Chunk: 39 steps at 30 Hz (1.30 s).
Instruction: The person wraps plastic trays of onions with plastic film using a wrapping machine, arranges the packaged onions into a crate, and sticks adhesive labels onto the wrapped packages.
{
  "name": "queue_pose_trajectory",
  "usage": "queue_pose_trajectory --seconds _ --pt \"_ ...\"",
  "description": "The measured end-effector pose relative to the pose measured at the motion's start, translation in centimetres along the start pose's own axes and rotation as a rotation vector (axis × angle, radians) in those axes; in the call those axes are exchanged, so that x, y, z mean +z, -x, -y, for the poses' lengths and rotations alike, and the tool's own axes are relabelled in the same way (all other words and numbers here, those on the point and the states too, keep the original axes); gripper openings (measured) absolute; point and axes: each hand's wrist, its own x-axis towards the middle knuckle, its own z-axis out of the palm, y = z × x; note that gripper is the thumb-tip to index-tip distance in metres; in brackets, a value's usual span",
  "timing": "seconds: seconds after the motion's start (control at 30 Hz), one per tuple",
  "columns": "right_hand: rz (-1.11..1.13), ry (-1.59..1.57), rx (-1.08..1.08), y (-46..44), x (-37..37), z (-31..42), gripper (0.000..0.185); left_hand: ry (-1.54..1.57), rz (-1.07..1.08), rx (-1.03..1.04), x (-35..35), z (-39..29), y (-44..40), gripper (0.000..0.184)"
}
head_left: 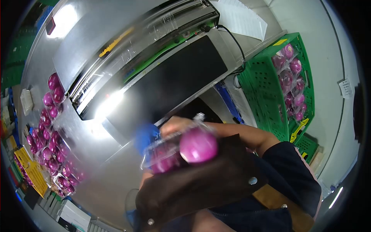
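Note:
A clear plastic pack of red onions (199,145) is held close in front of my dark apron (193,193). One large, shiny onion faces the camera, and others lie blurred under the film. My right hand (176,125), bare, is closed on the pack's far edge, where a twist of plastic sticks up. At the pack's left end is my left hand (147,138) in a blue glove. Motion smears it and the pack partly covers it, so its fingers cannot be made out.
A wrapping machine (147,50) with a black plate (185,73) stands ahead on the steel table (104,162). Several packs of red onions (48,147) lie at left. On the right is a green crate (266,92) with packed onions. A cable (237,44) and paper (241,19) lie beyond.

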Motion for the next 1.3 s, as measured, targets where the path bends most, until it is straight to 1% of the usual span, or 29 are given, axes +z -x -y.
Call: queue_pose_trajectory --seconds 0.07,0.1,0.13,0.17,0.2,0.23,0.27,0.3,0.33,0.4,0.47,0.53,0.6,0.63,0.7,0.73,0.77,0.8,0.83,0.87,0.9,0.93,0.97,1.0,1.03,1.13,1.23,1.3 --pt "-0.042 -0.74 0.155 0.3 0.4 5.0 0.033 -0.052 0.1 0.183 1.6 -3.1 -0.7 0.029" --pt "-0.044 -0.538 0.168 0.3 0.1 6.0 0.032 -0.058 0.163 0.258 2.5 -4.1 -0.8 0.03" --pt "-0.08 -0.286 0.084 1.4 0.7 3.7 0.034 -0.059 0.247 0.284 3.4 -4.9 -0.7 0.031" --pt "-0.12 -0.031 0.001 3.1 1.9 -0.7 0.036 -0.047 0.339 0.296 4.3 -5.5 -0.4 0.032" --pt "-0.159 0.23 -0.076 4.8 2.2 -2.9 0.038 -0.036 0.432 0.279 5.1 -6.2 0.0 0.033" --pt "-0.254 0.139 -0.075 7.0 1.3 -2.2 0.041 -0.018 0.523 0.254 6.2 -6.7 0.3 0.034" --pt "-0.295 0.067 0.12 8.9 -0.8 -0.2 0.044 -0.002 0.611 0.209 6.9 -7.2 0.7 0.035" --pt "-0.343 -0.013 0.312 10.8 -3.0 1.7 0.047 0.011 0.693 0.151 7.6 -7.5 1.1 0.037" --pt "-0.332 -0.082 0.697 11.9 -5.7 5.3 0.051 0.024 0.769 0.092 8.5 -7.7 1.2 0.038" --pt "-0.716 -0.007 0.493 13.0 -6.3 12.3 0.061 0.036 0.904 -0.048 10.0 -8.0 1.1 0.041" --pt "-0.665 0.391 0.264 12.8 -4.7 15.7 0.069 0.057 1.003 -0.212 12.0 -8.2 0.7 0.043" --pt "-0.492 0.332 0.337 12.3 -3.7 17.8 0.068 0.117 1.064 -0.397 14.2 -8.3 0.4 0.046" --pt "-0.59 0.058 0.549 14.0 -4.0 16.0 0.057 0.252 1.03 -0.67 16.5 -8.4 0.7 0.049" --pt "-0.696 -0.089 0.563 15.8 -3.9 15.9 0.05 0.322 0.997 -0.789 17.5 -8.6 0.9 0.051" --pt "-1.026 -0.062 0.401 19.6 -2.5 13.4 0.05 0.459 0.884 -1.011 19.1 -8.6 1.1 0.054" --pt "-1.126 0.11 0.426 22.7 -2.4 12.7 0.049 0.516 0.819 -1.102 19.7 -8.6 1.0 0.055" --pt "-1.242 0.592 0.605 26.0 -2.0 10.8 0.045 0.531 0.791 -1.145 20.1 -8.7 0.7 0.057" --pt "-1.62 -0.164 0.594 29.0 -1.3 12.6 0.052 0.444 0.926 -1.01 20.3 -8.6 0.1 0.059" --pt "-1.958 -0.396 0.202 32.6 -1.2 11.1 0.063 0.353 1.052 -0.872 20.5 -8.6 -0.4 0.062" --pt "-2.171 -0.248 0.241 34.8 -1.9 13.6 0.072 0.257 1.172 -0.732 20.6 -8.6 -0.6 0.065" --pt "-2.473 -0.18 0.259 36.6 -2.8 15.0 0.075 0.138 1.134 -0.668 20.8 -9.2 -0.7 0.061" --pt "-2.456 -0.534 0.237 42.3 -2.5 13.9 0.076 0.124 1.112 -0.642 20.7 -8.9 -0.9 0.06" --pt "-2.495 -0.385 0.339 46.2 -2.2 13.1 0.07 0.114 1.088 -0.616 20.4 -8.4 -1.1 0.059" --pt "-2.519 -0.338 0.237 50.6 -1.9 10.5 0.067 0.102 1.06 -0.588 20.1 -7.9 -1.4 0.058" --pt "-2.663 -0.232 0.703 55.3 -1.2 7.6 0.074 0.097 1.059 -0.559 19.9 -7.5 -1.7 0.056" --pt "-2.665 -0.07 1.107 57.6 -1.1 3.6 0.083 0.066 0.976 -0.482 19.3 -8.1 -1.6 0.053" --pt "-2.597 0.054 1.16 56.3 -2.0 0.3 0.092 0.042 0.923 -0.478 18.1 -8.2 -2.2 0.051" --pt "-2.483 -0.118 1.164 53.6 -3.0 3.1 0.091 0.053 0.826 -0.536 16.5 -7.6 -3.3 0.051"
